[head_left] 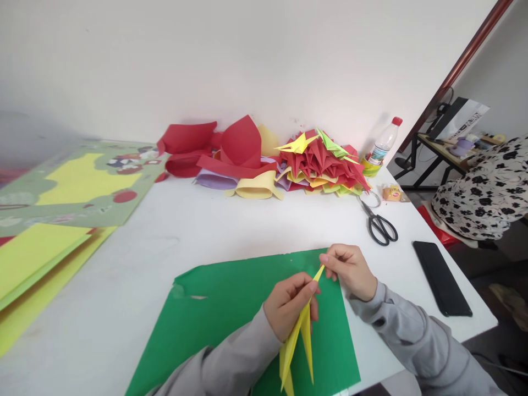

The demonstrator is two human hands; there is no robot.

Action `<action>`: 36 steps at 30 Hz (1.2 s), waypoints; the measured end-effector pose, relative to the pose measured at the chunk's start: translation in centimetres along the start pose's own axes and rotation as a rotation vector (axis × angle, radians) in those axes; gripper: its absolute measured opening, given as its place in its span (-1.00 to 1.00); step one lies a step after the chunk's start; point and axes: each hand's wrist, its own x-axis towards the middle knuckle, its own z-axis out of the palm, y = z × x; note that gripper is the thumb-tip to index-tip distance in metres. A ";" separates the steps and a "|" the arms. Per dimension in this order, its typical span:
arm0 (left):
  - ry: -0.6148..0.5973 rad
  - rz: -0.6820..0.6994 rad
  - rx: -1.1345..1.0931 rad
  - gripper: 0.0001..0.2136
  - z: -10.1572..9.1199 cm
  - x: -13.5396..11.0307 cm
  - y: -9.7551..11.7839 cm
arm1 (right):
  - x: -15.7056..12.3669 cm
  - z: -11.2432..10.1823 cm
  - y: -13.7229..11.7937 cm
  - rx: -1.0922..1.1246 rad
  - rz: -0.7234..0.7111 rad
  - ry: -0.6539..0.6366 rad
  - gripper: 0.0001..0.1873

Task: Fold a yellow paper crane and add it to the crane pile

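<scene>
A yellow folded paper crane [293, 346] with long pointed ends hangs down from my left hand [290, 303]. The left fingers pinch it around its middle and hide part of the folds. Up and to the right, my right hand [348, 269] has thumb and forefinger closed on the narrow upper tip of the same paper. Both hands are above a green sheet [231, 297] lying on the white table [136, 264].
Finished paper cranes [313, 159] are heaped by the wall, beside rolled red paper pieces [241, 140]. On the right lie scissors [383, 228], a black phone-like object [441, 278] and a bottle [383, 143]. Yellow sheets [37, 258] lie left. A person in patterned clothing [482, 187] is nearby.
</scene>
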 end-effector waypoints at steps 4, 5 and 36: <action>0.025 0.035 0.029 -0.62 -0.1 0.0 -0.1 | -0.1 0.3 -0.2 -0.004 0.024 -0.065 -0.50; 0.032 0.041 0.046 -0.62 -0.1 -0.1 -0.2 | -0.2 0.4 -0.1 -0.019 0.023 -0.081 -0.50; 0.034 0.054 0.059 -0.63 -0.3 0.0 -0.5 | 0.0 0.5 -0.2 0.061 0.074 -0.078 -0.56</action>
